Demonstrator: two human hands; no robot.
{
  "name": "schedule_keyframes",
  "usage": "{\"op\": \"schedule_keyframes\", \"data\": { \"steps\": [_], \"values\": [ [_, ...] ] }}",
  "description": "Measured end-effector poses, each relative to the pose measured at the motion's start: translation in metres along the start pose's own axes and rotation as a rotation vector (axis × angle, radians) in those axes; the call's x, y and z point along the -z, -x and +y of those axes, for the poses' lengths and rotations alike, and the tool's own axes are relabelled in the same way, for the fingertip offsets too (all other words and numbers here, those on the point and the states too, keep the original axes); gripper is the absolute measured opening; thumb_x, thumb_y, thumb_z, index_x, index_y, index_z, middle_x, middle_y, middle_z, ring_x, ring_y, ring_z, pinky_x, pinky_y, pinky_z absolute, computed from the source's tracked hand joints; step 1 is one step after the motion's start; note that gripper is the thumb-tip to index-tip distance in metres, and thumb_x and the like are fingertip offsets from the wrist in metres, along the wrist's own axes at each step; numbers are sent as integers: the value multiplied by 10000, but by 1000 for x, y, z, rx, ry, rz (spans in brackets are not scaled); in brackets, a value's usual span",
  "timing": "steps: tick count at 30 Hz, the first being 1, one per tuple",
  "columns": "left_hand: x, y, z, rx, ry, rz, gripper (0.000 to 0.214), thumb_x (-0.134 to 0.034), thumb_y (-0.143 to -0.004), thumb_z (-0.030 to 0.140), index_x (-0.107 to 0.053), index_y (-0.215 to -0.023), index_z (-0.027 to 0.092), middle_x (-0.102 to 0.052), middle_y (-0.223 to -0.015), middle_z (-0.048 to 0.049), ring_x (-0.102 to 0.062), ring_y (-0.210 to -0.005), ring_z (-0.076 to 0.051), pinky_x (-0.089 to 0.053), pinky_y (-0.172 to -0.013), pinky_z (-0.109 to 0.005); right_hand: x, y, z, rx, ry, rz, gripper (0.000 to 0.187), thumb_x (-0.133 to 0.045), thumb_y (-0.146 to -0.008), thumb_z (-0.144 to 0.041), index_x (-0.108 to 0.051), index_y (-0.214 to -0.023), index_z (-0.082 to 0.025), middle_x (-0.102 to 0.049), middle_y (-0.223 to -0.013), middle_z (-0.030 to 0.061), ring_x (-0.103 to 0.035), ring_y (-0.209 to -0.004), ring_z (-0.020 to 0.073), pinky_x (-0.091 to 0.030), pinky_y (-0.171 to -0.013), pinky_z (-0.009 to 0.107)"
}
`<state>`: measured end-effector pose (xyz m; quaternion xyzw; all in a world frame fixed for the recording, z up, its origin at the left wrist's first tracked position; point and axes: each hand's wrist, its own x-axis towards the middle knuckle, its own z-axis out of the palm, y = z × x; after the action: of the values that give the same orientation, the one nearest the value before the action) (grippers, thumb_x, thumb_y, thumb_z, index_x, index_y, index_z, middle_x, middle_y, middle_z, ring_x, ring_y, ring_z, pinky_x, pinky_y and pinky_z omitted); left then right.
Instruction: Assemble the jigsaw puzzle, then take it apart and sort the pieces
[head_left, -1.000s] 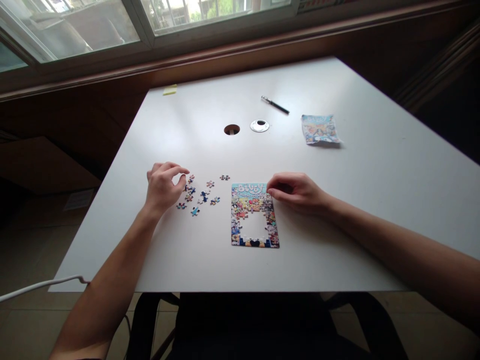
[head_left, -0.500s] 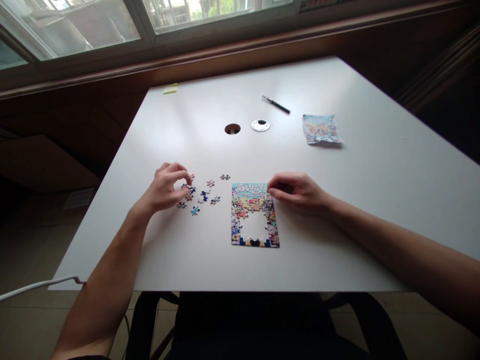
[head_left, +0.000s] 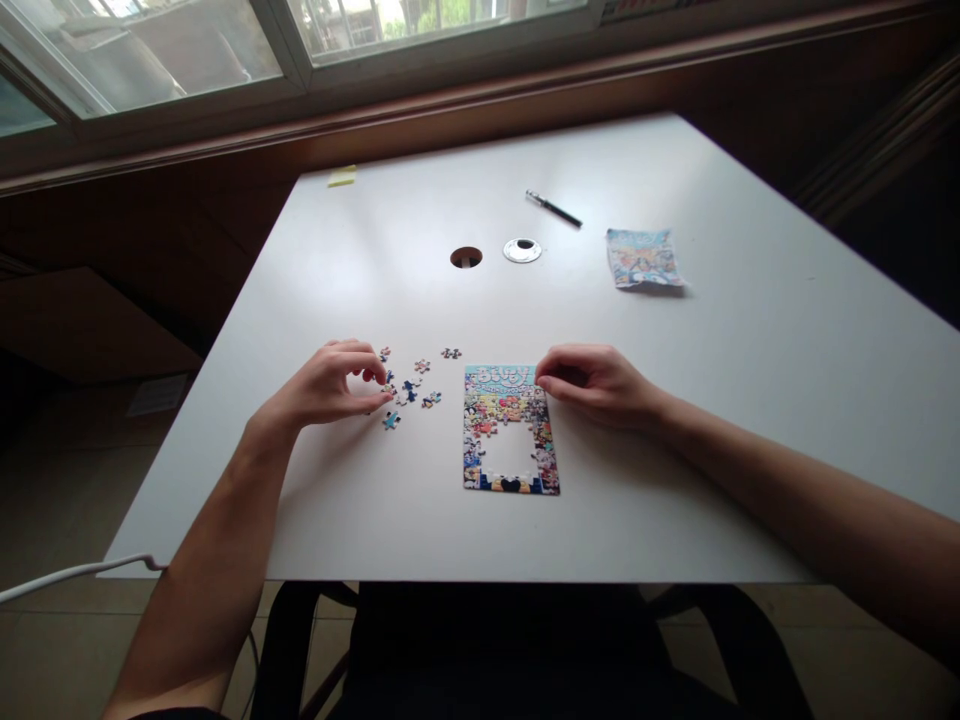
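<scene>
A partly assembled jigsaw puzzle (head_left: 547,455) lies flat on the white table, with a gap in its lower middle where the bare tabletop shows. My right hand (head_left: 592,385) rests at its upper right edge, fingers curled and thumb and forefinger pressed on the border. Left of the puzzle, several loose jigsaw pieces (head_left: 410,390) are scattered. My left hand (head_left: 330,383) hovers at their left side, thumb and fingers apart around a few pieces, and it partly hides them. A light blue piece (head_left: 391,421) lies just beyond the thumb. Another piece (head_left: 451,353) sits apart near the puzzle's top left corner.
Toward the back of the table (head_left: 390,290) are a round cable hole (head_left: 466,258), a silver ring cover (head_left: 522,250) and a black pen (head_left: 553,209). A crumpled printed wrapper (head_left: 643,258) lies at right. A yellow sticky note (head_left: 342,176) is near the far left corner.
My left hand has moved slightly right and its fingers have shifted over the loose pieces, hiding some at the left. My right hand stays at the puzzle's edge.
</scene>
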<state>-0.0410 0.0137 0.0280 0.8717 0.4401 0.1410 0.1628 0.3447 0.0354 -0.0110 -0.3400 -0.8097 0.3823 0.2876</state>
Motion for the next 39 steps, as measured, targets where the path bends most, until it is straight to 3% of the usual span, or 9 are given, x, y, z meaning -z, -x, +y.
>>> {"op": "schedule_keyframes", "data": {
  "steps": [6, 11, 16, 24, 35, 39],
  "values": [
    [-1, 0, -2, 12, 13, -51, 119, -707, -807, 342, -743, -804, 229, -693, -786, -19, -616, -729, -150, -483, -799, -311, 0, 0, -3, 4, 14, 2, 132, -623, -877, -295, -667, -834, -178, -646, -749, 30, -563, -662, 145, -453, -628, 280],
    [-3, 0, -3, 65, 61, -59, 133, -662, -828, 324, -743, -844, 220, -686, -810, -39, -606, -721, -152, -473, -644, -274, 0, 0, -2, -6, 6, 7, 150, -631, -871, -320, -673, -837, -179, -659, -755, 37, -568, -668, 151, -463, -634, 286],
    [-5, -1, -1, 59, 72, -45, 117, -663, -834, 294, -736, -835, 203, -669, -807, -41, -593, -723, -145, -464, -628, -263, 0, 0, -1, -6, 2, 3, 145, -636, -867, -319, -674, -840, -182, -659, -754, 34, -569, -667, 152, -461, -631, 285],
    [-8, 0, -2, 35, 86, 42, 108, -664, -830, 275, -729, -849, 192, -657, -840, -42, -593, -740, -144, -484, -672, -261, 0, 1, 0, -3, 1, -3, 143, -631, -876, -308, -673, -842, -176, -655, -761, 31, -567, -672, 144, -459, -635, 276],
    [-17, -5, 1, 35, -37, 290, 109, -655, -854, 260, -732, -895, 195, -683, -866, -39, -599, -722, -141, -505, -758, -304, 0, 0, -1, -4, -3, -4, 147, -632, -871, -327, -678, -847, -189, -660, -758, 34, -570, -669, 154, -466, -632, 286],
    [-21, -6, 0, 74, -92, 274, 110, -642, -867, 276, -719, -883, 198, -679, -861, -33, -608, -741, -148, -493, -773, -311, 0, 0, -2, -7, 9, 2, 152, -629, -873, -325, -671, -833, -184, -652, -745, 34, -561, -660, 149, -459, -622, 282]
  ]
}}
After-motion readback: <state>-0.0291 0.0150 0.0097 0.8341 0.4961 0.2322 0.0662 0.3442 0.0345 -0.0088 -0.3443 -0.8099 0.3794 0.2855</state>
